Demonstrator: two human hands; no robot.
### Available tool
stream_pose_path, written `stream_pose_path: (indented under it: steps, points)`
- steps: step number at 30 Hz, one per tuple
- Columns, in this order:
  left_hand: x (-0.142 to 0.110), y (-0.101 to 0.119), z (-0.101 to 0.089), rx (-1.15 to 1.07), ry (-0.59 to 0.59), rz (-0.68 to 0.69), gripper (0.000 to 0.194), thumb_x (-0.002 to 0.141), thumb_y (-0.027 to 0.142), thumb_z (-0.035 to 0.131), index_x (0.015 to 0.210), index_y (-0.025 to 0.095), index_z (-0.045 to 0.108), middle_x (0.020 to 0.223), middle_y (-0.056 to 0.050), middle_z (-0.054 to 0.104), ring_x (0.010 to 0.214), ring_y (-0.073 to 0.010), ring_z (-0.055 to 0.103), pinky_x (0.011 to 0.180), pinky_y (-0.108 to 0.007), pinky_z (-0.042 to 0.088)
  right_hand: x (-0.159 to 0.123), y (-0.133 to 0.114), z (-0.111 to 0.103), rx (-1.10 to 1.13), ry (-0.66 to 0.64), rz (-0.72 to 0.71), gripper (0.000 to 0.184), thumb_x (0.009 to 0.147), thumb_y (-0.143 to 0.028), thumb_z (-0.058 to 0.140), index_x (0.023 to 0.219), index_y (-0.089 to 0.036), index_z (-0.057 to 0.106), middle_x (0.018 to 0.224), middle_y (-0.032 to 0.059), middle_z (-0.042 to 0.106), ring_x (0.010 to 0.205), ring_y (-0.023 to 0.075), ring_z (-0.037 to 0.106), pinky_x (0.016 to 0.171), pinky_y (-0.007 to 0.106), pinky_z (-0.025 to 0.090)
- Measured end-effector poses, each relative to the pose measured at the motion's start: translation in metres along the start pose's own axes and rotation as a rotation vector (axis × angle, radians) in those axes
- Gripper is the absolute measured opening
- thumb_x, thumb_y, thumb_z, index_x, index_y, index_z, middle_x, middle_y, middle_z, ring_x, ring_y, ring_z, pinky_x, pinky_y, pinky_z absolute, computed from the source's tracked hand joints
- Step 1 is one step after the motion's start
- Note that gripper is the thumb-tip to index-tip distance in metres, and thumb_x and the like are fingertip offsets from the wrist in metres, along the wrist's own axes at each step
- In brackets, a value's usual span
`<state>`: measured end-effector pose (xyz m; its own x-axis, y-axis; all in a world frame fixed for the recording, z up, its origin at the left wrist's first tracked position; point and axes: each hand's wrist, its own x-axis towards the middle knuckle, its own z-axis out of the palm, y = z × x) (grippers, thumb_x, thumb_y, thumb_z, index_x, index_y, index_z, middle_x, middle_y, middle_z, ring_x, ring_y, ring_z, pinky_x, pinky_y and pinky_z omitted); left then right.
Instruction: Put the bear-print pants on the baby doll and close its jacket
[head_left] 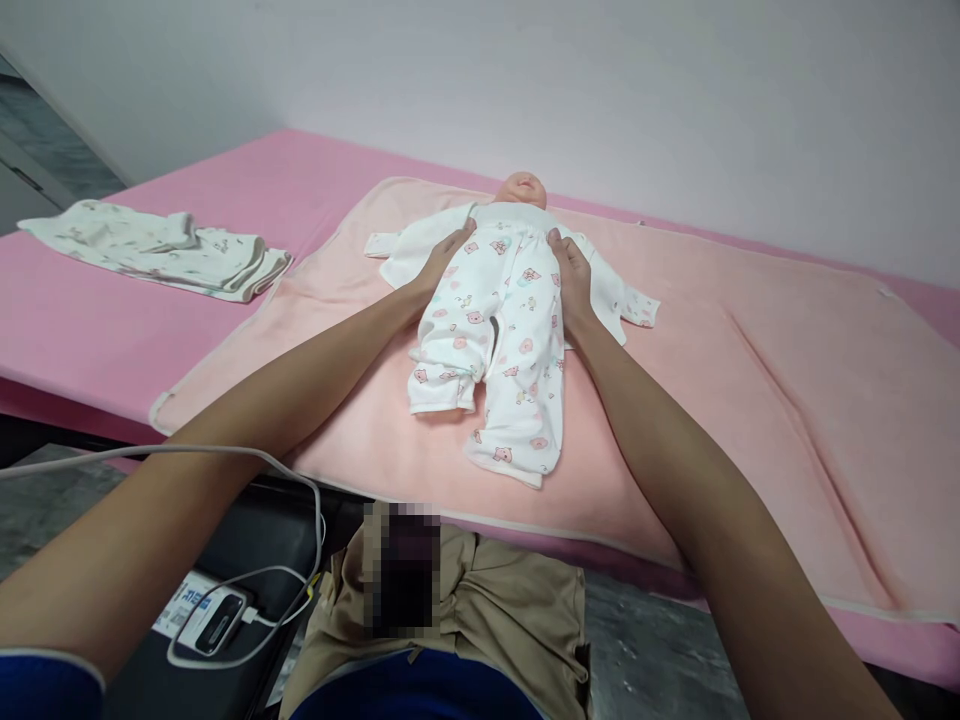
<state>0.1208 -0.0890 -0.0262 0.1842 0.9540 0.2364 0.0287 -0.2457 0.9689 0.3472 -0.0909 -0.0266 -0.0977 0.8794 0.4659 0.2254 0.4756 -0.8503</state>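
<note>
"Where are the printed baby trousers (525,310) found?"
"At the centre of the view, laid over the baby doll (523,188), whose head is seen at twelve o'clock."

"And how are they held?"
"At the waist, from both sides. By the left hand (450,252), at eleven o'clock, the edge is pinched between thumb and fingers; by the right hand (573,272), at two o'clock, the other edge is pinched likewise. Some fingers are hidden."

"What about the legs?"
"Both are pointed towards six o'clock, the right-hand one in view reaching lower."

"What is seen around them?"
"A white baby top (609,290) is spread beneath, its printed sleeves stretched to ten and three o'clock. All is borne by a peach blanket (675,400) on the pink worktop (67,330)."

"Farther out?"
"Folded printed cloth (154,243) is laid towards half past nine. Towards half past seven, a white device (217,622) with a cable (225,450) plugged in is rested on a black seat (259,535)."
</note>
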Motion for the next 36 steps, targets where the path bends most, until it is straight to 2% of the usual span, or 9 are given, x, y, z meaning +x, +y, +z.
stream_pose_path:
  steps: [4, 9, 13, 16, 21, 26, 31, 34, 36]
  points:
    - [0.015, -0.016, -0.008, 0.191, 0.117, 0.158, 0.063, 0.103, 0.085, 0.049, 0.086, 0.026, 0.038, 0.087, -0.001, 0.049, 0.094, -0.0187, 0.058, 0.086, -0.035, 0.048, 0.005, 0.006, -0.004, -0.018, 0.09, -0.046, 0.074, 0.09, -0.101, 0.046, 0.083, -0.027, 0.043, 0.088, 0.0031, 0.052, 0.094, 0.025, 0.059, 0.089, 0.043, 0.056]
    - [0.021, -0.011, -0.015, 0.212, 0.076, 0.199, 0.065, 0.1, 0.087, 0.053, 0.085, 0.024, 0.041, 0.083, 0.0, 0.046, 0.089, -0.0212, 0.06, 0.083, -0.037, 0.048, 0.019, 0.004, -0.013, -0.116, 0.027, -0.019, 0.077, 0.087, -0.104, 0.047, 0.082, -0.027, 0.041, 0.083, 0.002, 0.048, 0.089, 0.0243, 0.056, 0.086, 0.043, 0.056]
    - [0.027, 0.005, -0.018, 0.237, -0.026, 0.253, 0.055, 0.101, 0.075, 0.065, 0.089, 0.023, 0.049, 0.085, -0.002, 0.051, 0.09, -0.0233, 0.062, 0.083, -0.037, 0.049, 0.029, -0.012, -0.012, -0.273, -0.05, -0.137, 0.067, 0.094, -0.09, 0.059, 0.081, -0.026, 0.045, 0.079, 0.0011, 0.046, 0.089, 0.0228, 0.056, 0.088, 0.039, 0.054]
    - [0.04, 0.013, -0.015, 0.286, -0.024, 0.224, 0.047, 0.103, 0.06, 0.07, 0.088, 0.021, 0.049, 0.083, -0.001, 0.048, 0.088, -0.0212, 0.059, 0.087, -0.036, 0.048, 0.045, -0.013, -0.007, -0.31, -0.055, -0.163, 0.06, 0.098, -0.081, 0.062, 0.082, -0.025, 0.046, 0.078, 0.0006, 0.047, 0.088, 0.0218, 0.056, 0.087, 0.037, 0.053]
    - [0.055, 0.02, -0.007, 0.323, 0.041, 0.097, 0.035, 0.11, 0.041, 0.065, 0.088, 0.02, 0.048, 0.084, -0.001, 0.047, 0.082, -0.0155, 0.053, 0.086, -0.033, 0.045, 0.066, -0.005, -0.007, -0.299, -0.037, -0.018, 0.054, 0.103, -0.071, 0.058, 0.08, -0.025, 0.045, 0.075, 0.0006, 0.047, 0.082, 0.0212, 0.054, 0.081, 0.036, 0.051]
    - [0.052, 0.017, -0.009, 0.367, -0.016, 0.188, 0.037, 0.105, 0.046, 0.072, 0.087, 0.02, 0.052, 0.081, -0.001, 0.05, 0.08, -0.018, 0.052, 0.084, -0.033, 0.044, 0.058, -0.008, -0.006, -0.434, -0.066, -0.088, 0.046, 0.1, -0.06, 0.066, 0.08, -0.025, 0.046, 0.076, 0.0003, 0.046, 0.086, 0.0216, 0.054, 0.086, 0.037, 0.051]
    - [0.065, 0.009, -0.007, 0.44, 0.077, 0.117, 0.038, 0.105, 0.048, 0.069, 0.085, 0.023, 0.049, 0.078, -0.003, 0.05, 0.087, -0.0248, 0.056, 0.09, -0.041, 0.047, 0.071, 0.004, -0.001, -0.371, -0.023, 0.016, 0.044, 0.101, -0.058, 0.066, 0.081, -0.025, 0.047, 0.079, 0.0022, 0.048, 0.093, 0.0264, 0.057, 0.095, 0.047, 0.054]
    - [0.052, 0.017, -0.011, 0.499, 0.109, 0.238, 0.036, 0.102, 0.054, 0.069, 0.092, 0.024, 0.051, 0.086, -0.006, 0.055, 0.1, -0.0308, 0.058, 0.099, -0.047, 0.048, 0.054, -0.019, 0.001, -0.454, 0.026, -0.13, 0.033, 0.101, -0.052, 0.07, 0.093, -0.024, 0.054, 0.093, 0.0068, 0.053, 0.111, 0.0336, 0.058, 0.105, 0.058, 0.05]
    - [0.022, 0.028, -0.019, 0.586, 0.102, 0.34, 0.037, 0.102, 0.059, 0.066, 0.1, 0.023, 0.055, 0.098, -0.011, 0.061, 0.11, -0.0339, 0.058, 0.105, -0.05, 0.047, 0.016, -0.054, 0.002, -0.544, -0.029, -0.268, 0.026, 0.103, -0.047, 0.068, 0.106, -0.023, 0.057, 0.108, 0.0105, 0.057, 0.12, 0.0362, 0.056, 0.109, 0.061, 0.047]
